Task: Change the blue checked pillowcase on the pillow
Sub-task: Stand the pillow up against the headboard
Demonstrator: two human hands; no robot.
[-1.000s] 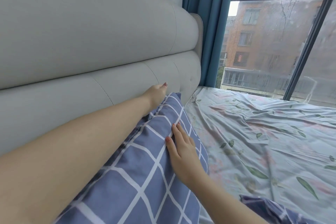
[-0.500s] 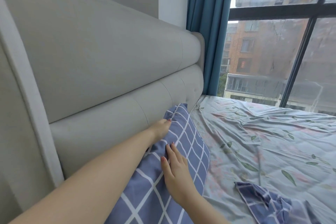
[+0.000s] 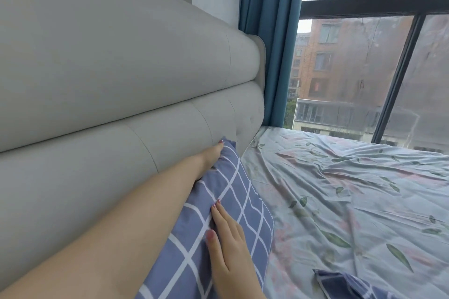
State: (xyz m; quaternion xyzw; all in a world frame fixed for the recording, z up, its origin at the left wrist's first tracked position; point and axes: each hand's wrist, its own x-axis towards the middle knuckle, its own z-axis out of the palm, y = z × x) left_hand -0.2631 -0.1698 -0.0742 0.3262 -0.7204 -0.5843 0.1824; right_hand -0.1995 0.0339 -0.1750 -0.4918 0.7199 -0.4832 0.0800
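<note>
Your left arm reaches from the near left edge far across the scene, close along the grey padded headboard (image 3: 121,94), nearly straight at the elbow. Your left grip (image 3: 209,157) sits at the far top corner of the pillow (image 3: 187,260), wedged between it and the headboard's lower cushion. One painted fingertip lies along the corner's edge, and the other fingers are hidden behind the fabric, so you cannot tell whether this grip clasps the corner or only rests there.

Your right grip (image 3: 227,234) lies flat on the pillow's upper face, nearer to you. Its fingers are straight and close together and point toward the far corner, and the thumb lies alongside on the left. It is spread open, pressing the cloth and clasping nothing.

The blue checked pillowcase (image 3: 239,189) is on the pillow, which leans against the headboard at the left side of the bed, on the leaf-printed sheet (image 3: 340,201). A crumpled piece of darker blue cloth (image 3: 345,284) lies on the sheet at the near right, apart from the pillow. A teal curtain (image 3: 269,39) hangs beyond the headboard beside the window (image 3: 364,68).
</note>
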